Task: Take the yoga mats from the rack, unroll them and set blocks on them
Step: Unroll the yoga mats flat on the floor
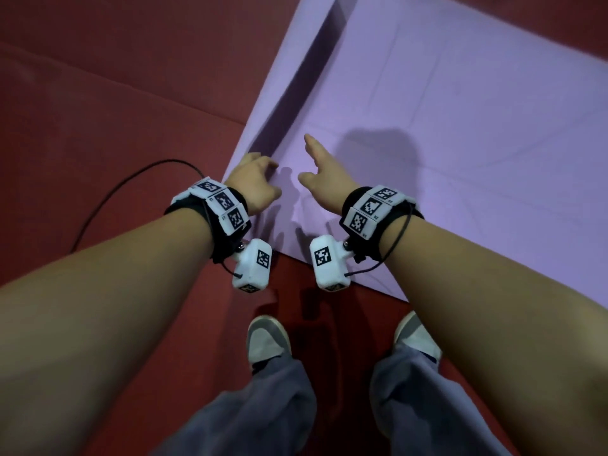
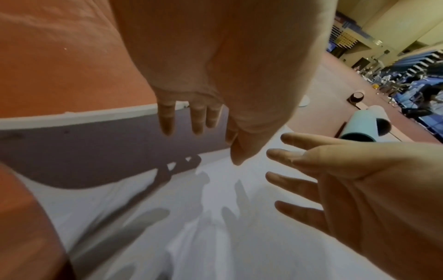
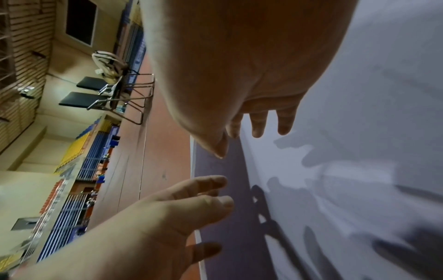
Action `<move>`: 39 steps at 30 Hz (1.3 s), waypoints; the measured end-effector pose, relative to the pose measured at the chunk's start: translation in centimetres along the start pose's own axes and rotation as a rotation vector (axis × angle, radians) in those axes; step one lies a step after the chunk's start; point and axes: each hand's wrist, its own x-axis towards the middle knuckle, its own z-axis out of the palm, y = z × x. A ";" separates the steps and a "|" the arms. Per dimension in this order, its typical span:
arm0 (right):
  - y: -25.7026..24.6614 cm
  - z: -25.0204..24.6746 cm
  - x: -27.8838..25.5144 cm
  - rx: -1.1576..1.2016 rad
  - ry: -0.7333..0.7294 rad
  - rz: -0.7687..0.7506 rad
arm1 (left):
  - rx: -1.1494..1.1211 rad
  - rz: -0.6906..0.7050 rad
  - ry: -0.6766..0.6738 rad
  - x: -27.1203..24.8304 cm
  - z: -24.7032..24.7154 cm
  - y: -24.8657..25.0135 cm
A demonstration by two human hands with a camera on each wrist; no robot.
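Across the red floor [image 1: 98,103] lay the purple yoga mat [image 1: 460,133], unrolled and filling the upper right of the head view, its near corner just ahead of the person's shoes [image 1: 268,340]. Its surface looked smooth and faintly creased with thin fold lines, and along its left long side a strip was turned up or folded over, so that a dark band of shadow ran beneath the raised edge [image 1: 296,80]. Beyond the mat, the left wrist view showed a rolled teal mat [image 2: 362,125] lying on the floor, well apart from the hands. No block was visible in any view. The left hand [image 1: 255,184] hung over the near end of the raised edge, fingers loosely curved and holding nothing; whether the fingertips touched the mat could not be told. The right hand [image 1: 324,174] was spread wide, fingers straight, above the flat part of the mat and holding nothing. Probable risk: if only the near end were pressed, the springy edge could curl up again farther along, leaving an uneven bed on which a block might tip; a hard push might also slide the whole mat over the smooth floor.
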 end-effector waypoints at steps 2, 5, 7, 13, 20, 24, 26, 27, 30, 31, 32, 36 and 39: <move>-0.5 -1.2 -2.4 0.034 0.011 0.027 | 0.005 0.009 -0.052 -1.4 -0.3 1.4; -0.7 -3.5 -5.7 0.062 0.021 0.078 | -0.009 -0.020 -0.138 -3.1 -0.8 3.5; -0.7 -5.3 -8.1 0.109 0.046 0.104 | -0.018 -0.023 -0.181 -4.4 -1.1 5.3; -0.7 -10.6 -15.4 0.204 0.150 0.188 | 0.023 -0.001 -0.213 -9.1 -1.8 10.9; -4.9 -18.7 -25.4 0.426 0.325 0.217 | -0.101 0.065 -0.104 -16.8 -5.5 22.5; -8.6 -24.2 -31.9 0.559 0.428 0.205 | -0.230 0.126 -0.083 -21.8 -9.0 30.2; -10.4 -27.3 -36.0 0.609 0.494 0.195 | -0.282 0.161 -0.064 -24.9 -11.2 34.3; -11.4 -28.9 -38.2 0.637 0.528 0.192 | -0.307 0.178 -0.056 -26.7 -12.5 36.4; -13.7 -32.7 -44.6 0.711 0.618 0.193 | -0.368 0.227 -0.038 -31.8 -15.6 41.4; -14.4 -33.8 -46.7 0.730 0.645 0.196 | -0.390 0.234 -0.036 -33.6 -16.5 42.8; -15.2 -35.1 -49.0 0.745 0.672 0.195 | -0.408 0.246 -0.030 -35.4 -17.5 44.5; -18.2 -39.1 -56.8 0.789 0.759 0.168 | -0.452 0.292 -0.018 -42.2 -21.0 49.7; -20.3 -41.9 -61.6 0.812 0.821 0.143 | -0.489 0.326 0.005 -46.4 -23.8 53.4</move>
